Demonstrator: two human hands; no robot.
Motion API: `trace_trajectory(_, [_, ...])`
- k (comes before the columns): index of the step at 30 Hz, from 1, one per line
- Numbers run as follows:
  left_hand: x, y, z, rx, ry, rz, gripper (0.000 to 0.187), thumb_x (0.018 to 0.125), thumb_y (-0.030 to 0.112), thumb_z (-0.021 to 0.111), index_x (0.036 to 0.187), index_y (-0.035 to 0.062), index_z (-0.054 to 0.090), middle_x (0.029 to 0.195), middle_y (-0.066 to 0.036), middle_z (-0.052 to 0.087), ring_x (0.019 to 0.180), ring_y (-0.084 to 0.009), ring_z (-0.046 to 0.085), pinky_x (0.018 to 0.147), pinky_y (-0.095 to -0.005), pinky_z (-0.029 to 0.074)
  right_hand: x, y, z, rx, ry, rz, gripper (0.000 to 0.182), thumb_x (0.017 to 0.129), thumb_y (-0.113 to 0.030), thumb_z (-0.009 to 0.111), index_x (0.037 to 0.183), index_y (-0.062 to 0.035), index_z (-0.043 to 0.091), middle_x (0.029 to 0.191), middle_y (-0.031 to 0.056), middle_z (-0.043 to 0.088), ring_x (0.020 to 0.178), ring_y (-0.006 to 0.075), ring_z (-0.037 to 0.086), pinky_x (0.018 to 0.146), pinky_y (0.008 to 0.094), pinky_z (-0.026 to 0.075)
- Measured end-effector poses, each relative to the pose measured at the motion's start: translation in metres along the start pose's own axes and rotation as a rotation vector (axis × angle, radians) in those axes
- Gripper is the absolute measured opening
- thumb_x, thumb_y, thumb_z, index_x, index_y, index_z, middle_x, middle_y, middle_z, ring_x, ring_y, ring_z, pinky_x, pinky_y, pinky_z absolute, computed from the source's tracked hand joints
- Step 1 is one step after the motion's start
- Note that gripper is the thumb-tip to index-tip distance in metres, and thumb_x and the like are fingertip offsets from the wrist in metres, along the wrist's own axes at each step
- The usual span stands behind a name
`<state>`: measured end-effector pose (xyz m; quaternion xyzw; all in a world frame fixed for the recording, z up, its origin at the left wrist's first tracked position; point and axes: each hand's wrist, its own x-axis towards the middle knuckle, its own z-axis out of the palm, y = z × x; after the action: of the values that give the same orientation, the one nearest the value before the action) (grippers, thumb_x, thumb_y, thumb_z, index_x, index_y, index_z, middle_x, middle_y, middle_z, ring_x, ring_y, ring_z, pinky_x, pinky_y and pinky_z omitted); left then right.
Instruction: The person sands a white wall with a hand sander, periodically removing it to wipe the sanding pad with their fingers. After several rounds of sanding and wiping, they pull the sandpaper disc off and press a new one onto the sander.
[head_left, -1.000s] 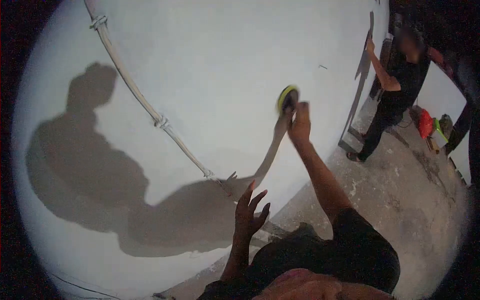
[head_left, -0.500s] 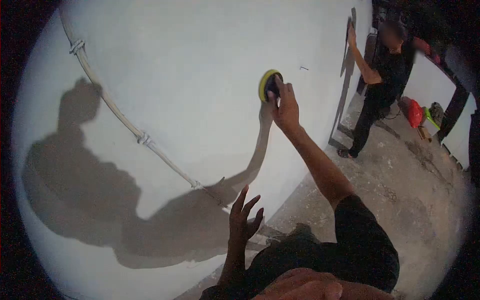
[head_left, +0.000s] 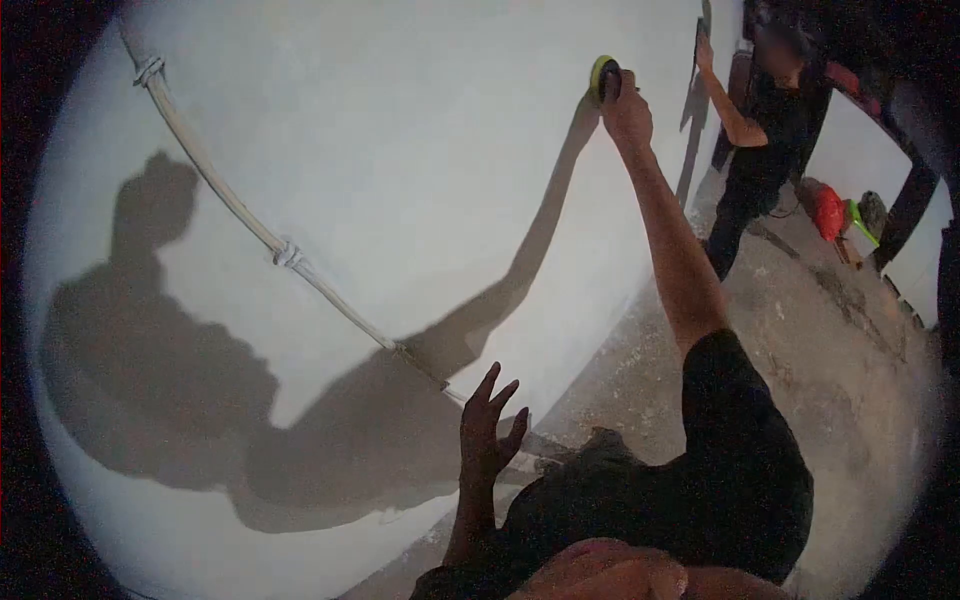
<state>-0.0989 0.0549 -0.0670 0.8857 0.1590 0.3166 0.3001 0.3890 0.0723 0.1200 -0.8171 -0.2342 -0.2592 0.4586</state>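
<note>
head view: the right hand (head_left: 627,112) is stretched far up and out at the end of a straight arm, its fingers wrapped around a round sanding pad (head_left: 601,78) with a yellow rim. the pad sits high on the white wall (head_left: 400,150), its flat face pressed against the plaster, just left of the knuckles. the arm's shadow runs down the wall from the pad towards the lower middle.

the left hand (head_left: 487,430) is raised low in the picture, near the wall's base, fingers spread wide and holding nothing; whether the fingertips touch the plaster cannot be told. just left of it a pale conduit pipe (head_left: 285,252) runs slantwise across the wall from the upper left, fixed by clips.

at the upper right another person (head_left: 765,140) in dark clothes stands by the same wall with one arm lifted against it. beyond, on the rough concrete floor (head_left: 800,350), lies a red object (head_left: 828,212) with something green beside it.
</note>
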Motion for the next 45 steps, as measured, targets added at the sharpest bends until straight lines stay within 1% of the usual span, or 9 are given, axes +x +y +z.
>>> trace_trajectory(4, [0.004, -0.004, 0.013, -0.037, 0.075, 0.022, 0.048, 0.081, 0.007, 0.072, 0.128, 0.0112, 0.061, 0.148, -0.017, 0.048, 0.136, -0.0346, 0.047, 0.110, -0.0486, 0.040, -0.026, 0.012, -0.002, -0.013, 0.229, -0.448, 0.029, 0.101, -0.032, 0.054, 0.113, -0.0055, 0.059, 0.090, 0.0161, 0.062, 0.076, 0.0317, 0.056, 0.070, 0.0440, 0.049])
trace_trajectory(14, [0.002, -0.020, 0.020, 0.017, 0.085, 0.063, 0.047, 0.081, 0.012, 0.076, 0.126, 0.0119, 0.063, 0.150, -0.018, 0.046, 0.133, -0.0365, 0.050, 0.104, -0.0500, 0.043, -0.018, 0.019, 0.006, 0.011, 0.267, -0.465, 0.031, 0.101, -0.028, 0.055, 0.118, -0.0027, 0.058, 0.095, 0.0191, 0.068, 0.084, 0.0376, 0.064, 0.075, 0.0477, 0.050])
trace_trajectory(18, [0.001, -0.025, 0.022, -0.017, 0.056, 0.076, 0.047, 0.081, 0.012, 0.077, 0.126, 0.0126, 0.064, 0.149, -0.018, 0.047, 0.131, -0.0363, 0.051, 0.104, -0.0499, 0.044, -0.011, 0.030, 0.011, 0.110, 0.150, -0.212, 0.032, 0.102, -0.029, 0.054, 0.121, -0.0029, 0.056, 0.099, 0.0196, 0.067, 0.087, 0.0358, 0.062, 0.077, 0.0455, 0.050])
trace_trajectory(22, [-0.002, -0.039, 0.031, -0.006, 0.089, 0.085, 0.048, 0.081, 0.013, 0.077, 0.127, 0.0130, 0.062, 0.150, -0.017, 0.046, 0.130, -0.0358, 0.052, 0.103, -0.0493, 0.044, -0.042, 0.014, 0.013, 0.148, 0.226, -0.532, 0.031, 0.104, -0.029, 0.050, 0.119, -0.0026, 0.056, 0.088, 0.0221, 0.068, 0.084, 0.0376, 0.066, 0.074, 0.0472, 0.050])
trace_trajectory(26, [-0.006, -0.041, 0.032, 0.042, 0.002, 0.083, 0.050, 0.082, 0.016, 0.077, 0.130, 0.0152, 0.061, 0.153, -0.014, 0.044, 0.130, -0.0354, 0.052, 0.103, -0.0476, 0.045, -0.031, 0.034, 0.023, 0.342, 0.069, -0.226, 0.032, 0.105, -0.029, 0.049, 0.121, -0.0021, 0.054, 0.085, 0.0186, 0.065, 0.086, 0.0375, 0.061, 0.079, 0.0468, 0.050])
trace_trajectory(31, [0.001, -0.058, 0.049, -0.006, 0.045, 0.134, 0.049, 0.083, 0.017, 0.077, 0.129, 0.0152, 0.062, 0.152, -0.014, 0.044, 0.130, -0.0355, 0.052, 0.103, -0.0477, 0.045, -0.071, 0.045, 0.036, 0.057, 0.199, -0.606, 0.032, 0.101, -0.022, 0.056, 0.125, -0.0030, 0.051, 0.102, 0.0207, 0.062, 0.090, 0.0389, 0.059, 0.079, 0.0509, 0.049])
trace_trajectory(35, [0.001, -0.056, 0.043, -0.005, -0.012, 0.114, 0.048, 0.084, 0.018, 0.076, 0.129, 0.0138, 0.062, 0.152, -0.016, 0.044, 0.129, -0.0361, 0.053, 0.103, -0.0487, 0.045, -0.048, 0.039, 0.035, 0.092, 0.094, -0.280, 0.033, 0.102, -0.027, 0.055, 0.124, -0.0031, 0.053, 0.103, 0.0200, 0.062, 0.092, 0.0370, 0.059, 0.079, 0.0490, 0.049])
trace_trajectory(39, [0.002, -0.065, 0.046, -0.023, 0.010, 0.141, 0.047, 0.084, 0.015, 0.076, 0.128, 0.0120, 0.062, 0.151, -0.017, 0.044, 0.130, -0.0367, 0.052, 0.102, -0.0490, 0.045, -0.079, 0.026, 0.038, 0.132, 0.237, -0.528, 0.030, 0.103, -0.029, 0.053, 0.118, -0.0027, 0.054, 0.102, 0.0217, 0.064, 0.090, 0.0359, 0.060, 0.081, 0.0472, 0.050])
trace_trajectory(45, [0.006, -0.049, 0.038, -0.049, -0.030, 0.098, 0.046, 0.083, 0.008, 0.073, 0.127, 0.0109, 0.063, 0.150, -0.017, 0.046, 0.139, -0.0333, 0.045, 0.112, -0.0467, 0.038, -0.053, 0.026, 0.025, 0.156, 0.075, -0.327, 0.033, 0.102, -0.026, 0.054, 0.126, -0.0033, 0.053, 0.111, 0.0202, 0.062, 0.098, 0.0362, 0.058, 0.086, 0.0471, 0.049])
